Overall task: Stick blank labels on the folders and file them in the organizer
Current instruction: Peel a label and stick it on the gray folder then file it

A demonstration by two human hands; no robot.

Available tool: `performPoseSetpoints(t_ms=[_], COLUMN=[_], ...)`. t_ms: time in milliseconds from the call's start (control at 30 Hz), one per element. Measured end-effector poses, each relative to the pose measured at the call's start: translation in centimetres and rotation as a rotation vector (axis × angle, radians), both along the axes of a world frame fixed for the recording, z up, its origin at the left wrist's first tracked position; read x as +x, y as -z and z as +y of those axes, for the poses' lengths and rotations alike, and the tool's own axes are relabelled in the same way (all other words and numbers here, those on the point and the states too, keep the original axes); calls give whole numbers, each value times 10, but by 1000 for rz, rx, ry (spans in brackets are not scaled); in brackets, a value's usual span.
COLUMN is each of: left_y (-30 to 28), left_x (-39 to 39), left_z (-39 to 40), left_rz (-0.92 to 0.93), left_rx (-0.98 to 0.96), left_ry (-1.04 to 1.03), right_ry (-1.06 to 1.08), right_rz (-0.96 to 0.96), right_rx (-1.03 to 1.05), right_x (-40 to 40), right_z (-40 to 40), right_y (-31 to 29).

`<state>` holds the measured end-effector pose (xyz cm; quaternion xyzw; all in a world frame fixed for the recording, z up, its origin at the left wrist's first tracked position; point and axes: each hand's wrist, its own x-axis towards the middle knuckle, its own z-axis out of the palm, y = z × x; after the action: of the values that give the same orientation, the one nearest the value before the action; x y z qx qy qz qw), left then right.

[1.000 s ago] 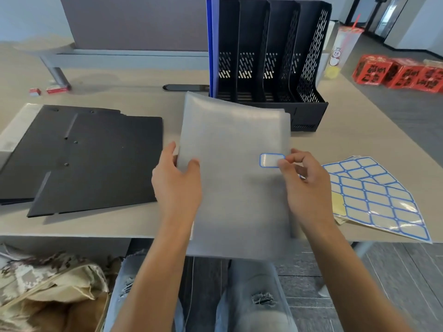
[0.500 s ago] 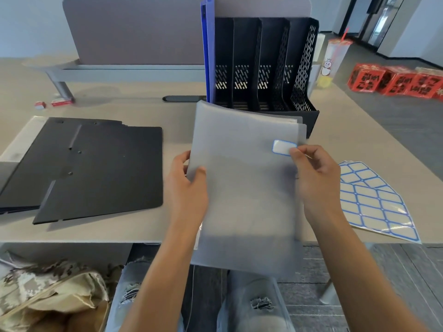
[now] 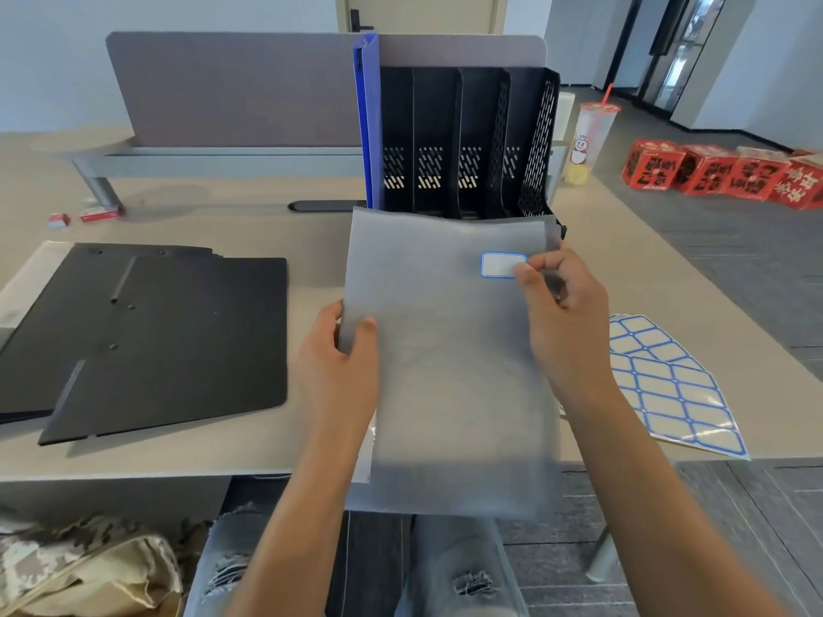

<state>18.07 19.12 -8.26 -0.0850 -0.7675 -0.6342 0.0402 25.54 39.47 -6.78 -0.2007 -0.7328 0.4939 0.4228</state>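
Item in hand: translucent grey folder (image 3: 450, 362), held up off the desk (image 3: 267, 229) between me and the black file organizer (image 3: 463, 140). My left hand (image 3: 338, 371) grips its left edge, thumb on the front face and fingers curled behind. My right hand (image 3: 565, 313) pinches the right edge near the top, thumb tip touching the right end of the blank label (image 3: 503, 264), a white rectangle with a blue border lying flat on the upper right of the front face. Orientation: long axis runs near to far, top edge toward the organizer and just covering its base, bottom edge hanging past the near desk edge over my knees. Progress, as I judge it: this folder is labelled and not yet filed. A blue folder (image 3: 367, 122) stands upright at the organizer's left end; whether it bears a label I cannot tell. The other slots show no folders. Remaining stock: black folders (image 3: 156, 340) lying flat on the desk to the left, no labels visible on them. Supply: label sheets (image 3: 668, 389) flat on the desk to the right, near the edge, most labels in place.
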Motion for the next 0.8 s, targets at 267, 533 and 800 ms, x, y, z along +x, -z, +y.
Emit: performPoseSetpoints(t_ms=[267,533,800], left_y=[-7,-58,-95], left_x=[3,-1,-6], left_z=[6,21,34], left_rz=[2,203,266], left_rx=[40,195,354], left_ry=[-26,-17,32], right_ry=[3,39,-33], right_rz=[95,294,348], right_rx=[14,101,147], right_x=[-3,-6,-1], right_z=[0,0,9], right_y=[-15,-69,-102])
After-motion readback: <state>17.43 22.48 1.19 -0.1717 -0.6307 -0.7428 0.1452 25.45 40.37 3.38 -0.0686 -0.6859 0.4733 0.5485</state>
